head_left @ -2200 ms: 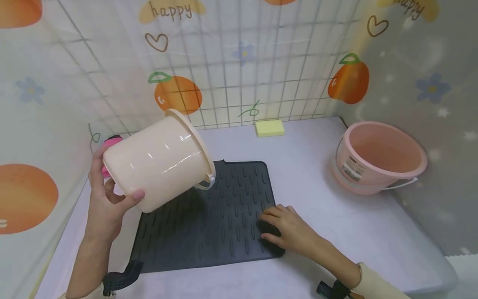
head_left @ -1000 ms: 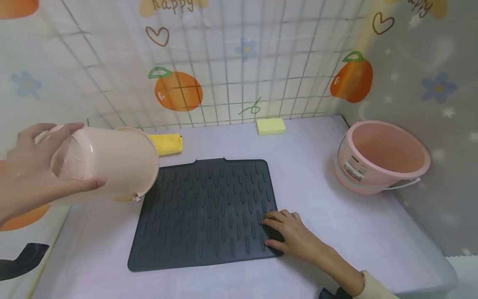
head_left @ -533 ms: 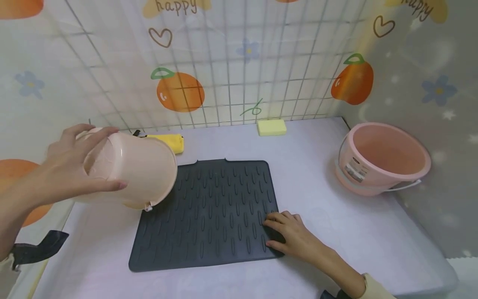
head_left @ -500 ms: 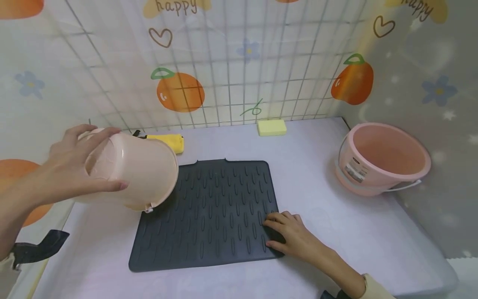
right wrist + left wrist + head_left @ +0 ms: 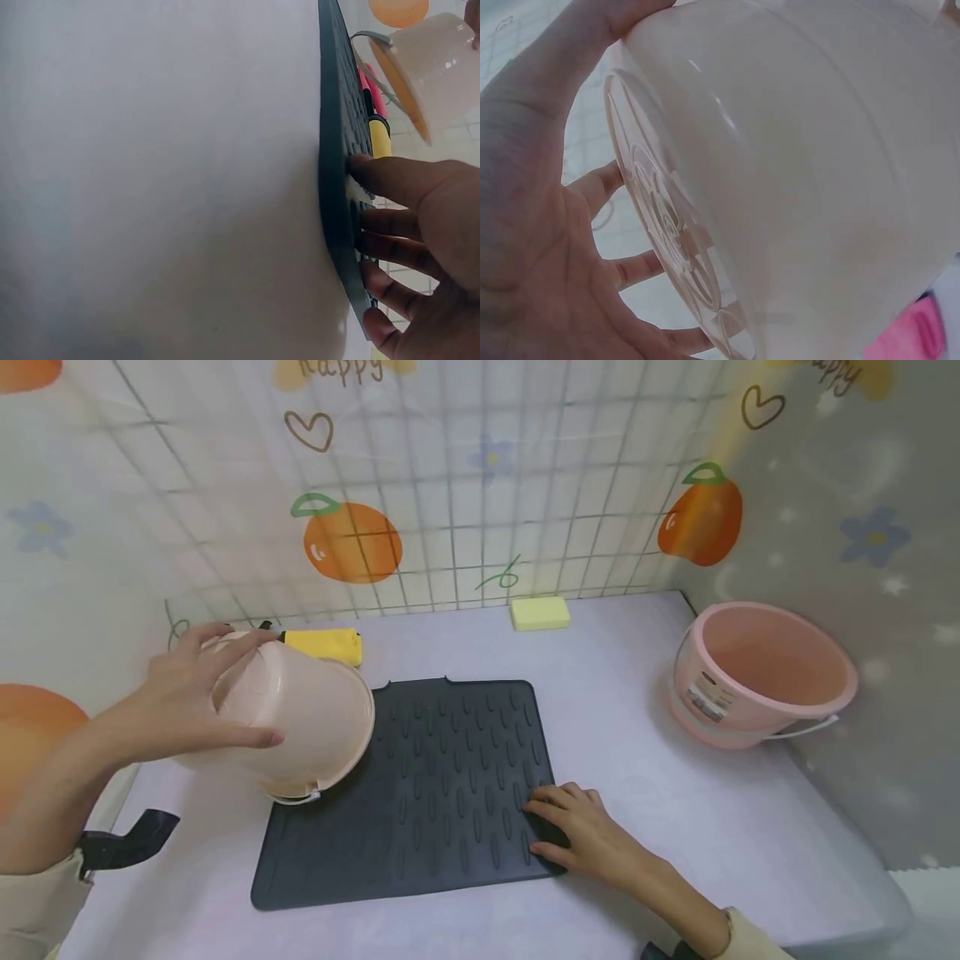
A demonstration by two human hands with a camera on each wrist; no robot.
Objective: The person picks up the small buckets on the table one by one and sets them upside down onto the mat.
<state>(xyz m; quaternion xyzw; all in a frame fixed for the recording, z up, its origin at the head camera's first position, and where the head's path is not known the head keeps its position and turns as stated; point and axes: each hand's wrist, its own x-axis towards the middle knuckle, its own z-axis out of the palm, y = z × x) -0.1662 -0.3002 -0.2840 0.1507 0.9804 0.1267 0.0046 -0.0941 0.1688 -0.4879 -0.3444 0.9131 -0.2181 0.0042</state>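
Note:
My left hand grips a cream plastic bucket by its base, thumb on the near side and fingers over the far side. The bucket lies tilted on its side in the air, its mouth facing right over the left part of a dark ridged mat. In the left wrist view, the round patterned base of the bucket faces the palm. My right hand rests its fingertips on the mat's right edge, fingers loosely bent. The right wrist view shows those fingertips on the mat's surface.
A pink bucket with a pale handle stands upright at the right. By the back wall lie a pale yellow block and a yellow bundle, partly behind the cream bucket. A pink item shows in the left wrist view.
My left hand has turned over from its earlier hold and carried the cream bucket left, then back rightward and slightly lower over the mat. My right hand stays at the mat's edge.

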